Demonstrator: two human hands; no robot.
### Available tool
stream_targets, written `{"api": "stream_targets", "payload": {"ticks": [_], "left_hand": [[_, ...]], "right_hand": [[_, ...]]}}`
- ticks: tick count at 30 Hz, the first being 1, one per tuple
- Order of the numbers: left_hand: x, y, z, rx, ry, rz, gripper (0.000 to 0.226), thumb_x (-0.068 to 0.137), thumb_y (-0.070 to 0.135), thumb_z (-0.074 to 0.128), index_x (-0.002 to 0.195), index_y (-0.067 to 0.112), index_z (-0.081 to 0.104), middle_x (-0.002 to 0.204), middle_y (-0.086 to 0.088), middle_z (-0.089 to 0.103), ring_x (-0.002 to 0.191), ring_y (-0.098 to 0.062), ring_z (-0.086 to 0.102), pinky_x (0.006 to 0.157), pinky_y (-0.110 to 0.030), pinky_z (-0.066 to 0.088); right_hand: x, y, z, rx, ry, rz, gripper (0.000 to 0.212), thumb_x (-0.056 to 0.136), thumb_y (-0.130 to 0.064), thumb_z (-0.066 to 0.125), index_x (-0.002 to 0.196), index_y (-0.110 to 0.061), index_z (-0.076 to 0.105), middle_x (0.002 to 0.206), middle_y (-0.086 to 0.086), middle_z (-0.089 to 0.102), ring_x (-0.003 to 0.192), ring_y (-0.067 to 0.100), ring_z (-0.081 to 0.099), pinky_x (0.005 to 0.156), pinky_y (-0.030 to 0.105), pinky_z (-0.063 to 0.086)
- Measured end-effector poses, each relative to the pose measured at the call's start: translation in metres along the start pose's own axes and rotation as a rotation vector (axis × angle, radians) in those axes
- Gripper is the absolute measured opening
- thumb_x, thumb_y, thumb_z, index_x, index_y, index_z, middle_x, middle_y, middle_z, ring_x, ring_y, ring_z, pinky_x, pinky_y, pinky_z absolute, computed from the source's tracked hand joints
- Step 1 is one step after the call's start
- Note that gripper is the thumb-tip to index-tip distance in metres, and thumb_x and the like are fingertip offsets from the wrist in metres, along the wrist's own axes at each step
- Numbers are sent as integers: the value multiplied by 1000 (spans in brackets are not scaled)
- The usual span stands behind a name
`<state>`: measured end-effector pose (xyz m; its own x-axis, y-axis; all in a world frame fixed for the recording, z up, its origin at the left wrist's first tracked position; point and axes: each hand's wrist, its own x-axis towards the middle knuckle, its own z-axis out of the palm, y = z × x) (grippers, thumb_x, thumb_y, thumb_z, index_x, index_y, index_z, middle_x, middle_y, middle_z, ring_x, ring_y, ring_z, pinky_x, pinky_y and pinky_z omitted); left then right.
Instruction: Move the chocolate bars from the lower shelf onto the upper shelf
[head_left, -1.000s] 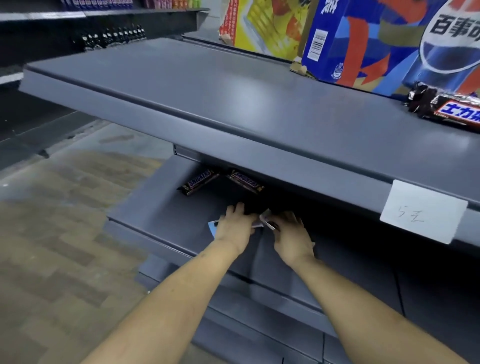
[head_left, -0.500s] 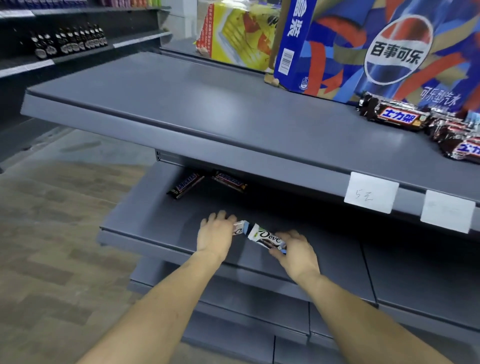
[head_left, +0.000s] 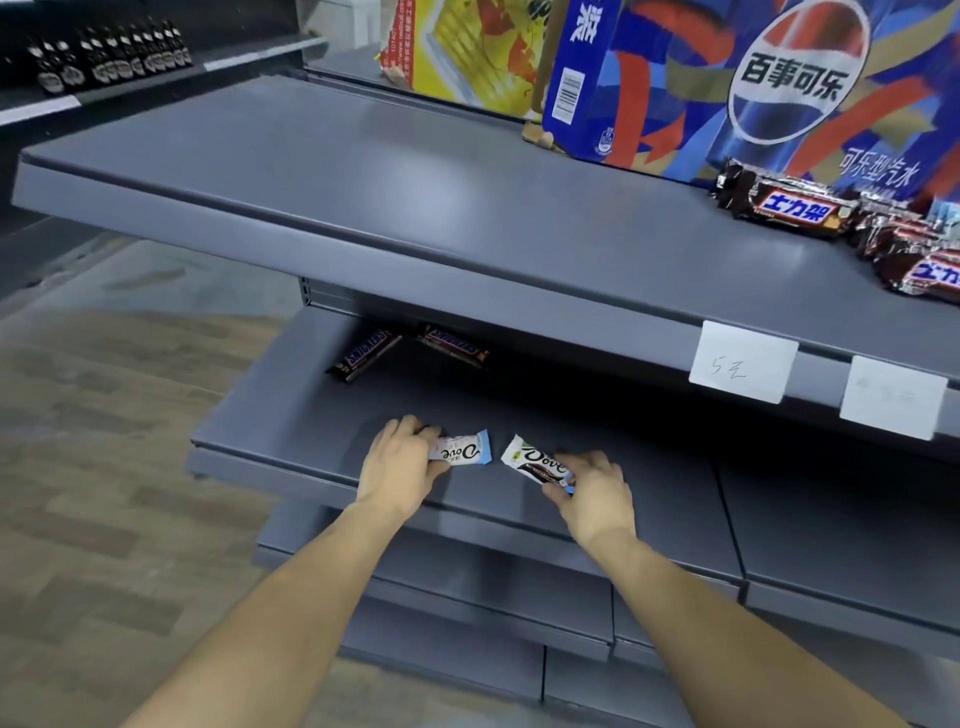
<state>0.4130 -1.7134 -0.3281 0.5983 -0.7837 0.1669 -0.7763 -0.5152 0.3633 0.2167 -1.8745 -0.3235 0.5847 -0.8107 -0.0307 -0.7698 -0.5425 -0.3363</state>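
My left hand (head_left: 397, 467) grips a white and blue Dove bar (head_left: 462, 450) just above the front of the grey lower shelf (head_left: 291, 415). A second Dove bar (head_left: 535, 463), white with a dark band, is pinched by my right hand (head_left: 592, 493) a little to the right. Two Snickers bars lie at the back left of the lower shelf, one (head_left: 366, 354) angled and the other (head_left: 454, 345) partly under the upper shelf (head_left: 415, 208). Several Snickers bars (head_left: 789, 208) rest at the far right of the upper shelf.
A large blue Pepsi carton (head_left: 753, 88) and a yellow box (head_left: 467, 47) stand at the back of the upper shelf. Two white price tags (head_left: 740, 368) hang on its front edge. Dark bottles (head_left: 104, 57) line a far shelf at left. Wooden floor lies left.
Both hands have drawn back from deep under the upper shelf to the lower shelf's front, each bringing a Dove bar; the bars have moved apart. The view has shifted right.
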Motion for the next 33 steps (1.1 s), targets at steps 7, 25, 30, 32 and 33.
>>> {"api": "stream_targets", "payload": {"ticks": [7, 25, 30, 32, 33], "left_hand": [[-1, 8, -13, -77, 11, -60, 37, 81, 34, 75, 114, 21, 67, 106, 3, 52, 99, -17, 47, 74, -34, 50], [-2, 99, -23, -631, -185, -139, 42, 96, 14, 47, 134, 28, 56, 135, -3, 53, 112, -30, 59, 86, -31, 50], [-11, 121, -34, -747, -252, -84, 64, 87, -2, 60, 139, 35, 50, 122, -3, 64, 86, -15, 66, 63, -11, 50], [-18, 131, -39, -777, -259, -73, 74, 81, -3, 69, 139, 39, 48, 114, 2, 64, 75, -7, 61, 64, -12, 52], [-22, 137, -41, -783, -246, -75, 77, 79, -3, 72, 139, 39, 48, 114, 4, 63, 77, -6, 62, 65, -13, 53]], "right_hand": [[-16, 2, 0, -38, 121, -18, 43, 91, -40, 63, 132, -34, 55, 124, -2, 53, 110, 22, 46, 93, 34, 42], [-50, 47, -64, -61, 226, -77, 46, 89, -42, 66, 133, -32, 57, 119, -6, 54, 108, 16, 46, 92, 30, 42], [-64, 59, -80, -27, 219, -95, 53, 87, -44, 67, 136, -26, 55, 123, -6, 55, 115, 16, 46, 97, 29, 41], [-73, 66, -86, -49, 228, -106, 54, 88, -44, 67, 137, -24, 54, 125, -6, 54, 115, 15, 46, 98, 28, 40], [-78, 71, -90, -64, 234, -108, 54, 89, -44, 66, 137, -24, 54, 126, -6, 54, 115, 15, 46, 98, 28, 40]]}}
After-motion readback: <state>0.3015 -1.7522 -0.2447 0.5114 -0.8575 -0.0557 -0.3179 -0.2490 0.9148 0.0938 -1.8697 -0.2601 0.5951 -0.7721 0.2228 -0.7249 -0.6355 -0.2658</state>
